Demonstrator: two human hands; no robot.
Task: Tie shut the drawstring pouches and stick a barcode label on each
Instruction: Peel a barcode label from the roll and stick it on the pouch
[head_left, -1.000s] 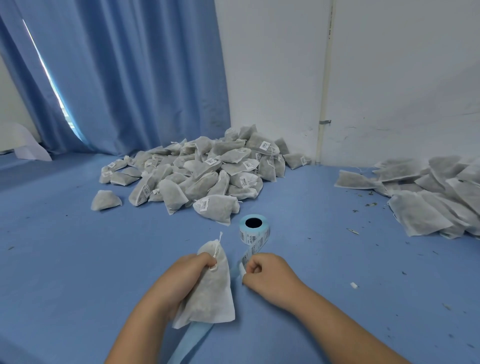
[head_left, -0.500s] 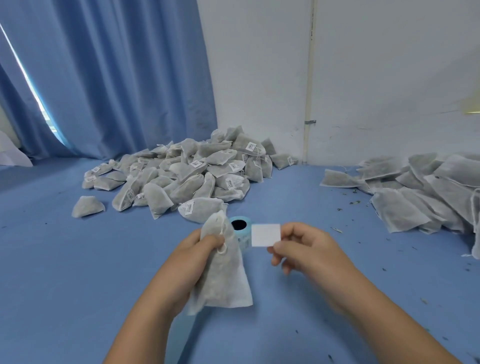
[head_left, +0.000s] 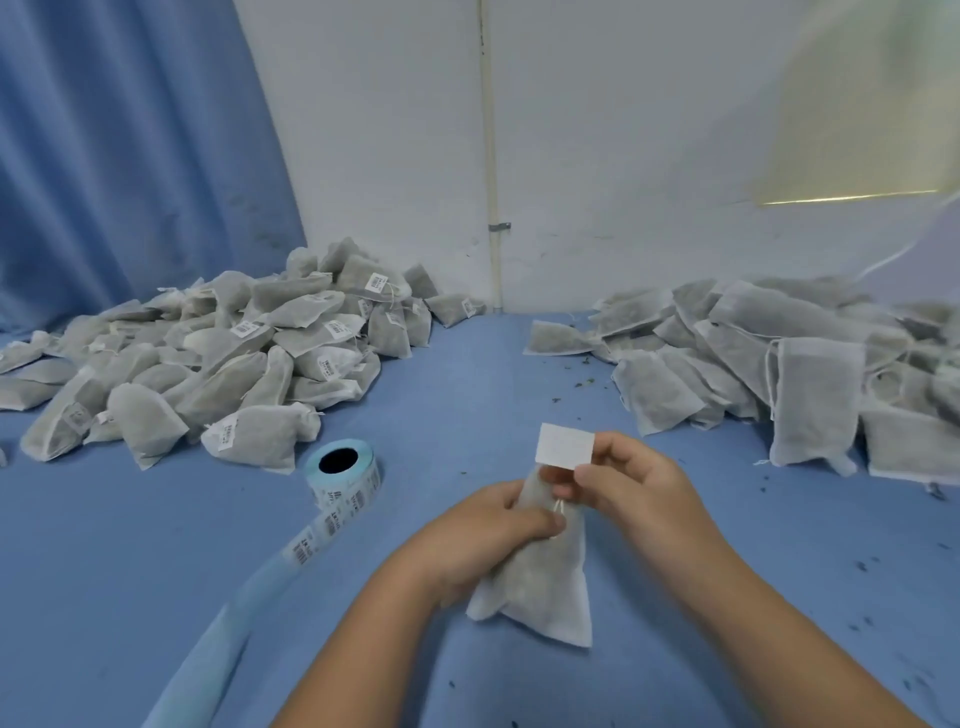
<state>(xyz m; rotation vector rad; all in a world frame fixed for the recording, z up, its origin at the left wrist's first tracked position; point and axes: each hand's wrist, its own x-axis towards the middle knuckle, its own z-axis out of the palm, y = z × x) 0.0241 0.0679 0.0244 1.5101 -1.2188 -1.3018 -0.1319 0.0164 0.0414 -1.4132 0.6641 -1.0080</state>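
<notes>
A pouch (head_left: 540, 577) is gripped at its neck by the left hand (head_left: 488, 535). A blank-faced label (head_left: 564, 446) is pinched above it by the right hand (head_left: 631, 483). A label roll (head_left: 343, 470) lies on the desk (head_left: 130, 545).

Blue curtain (head_left: 130, 156) beside white wall (head_left: 623, 130)
</notes>
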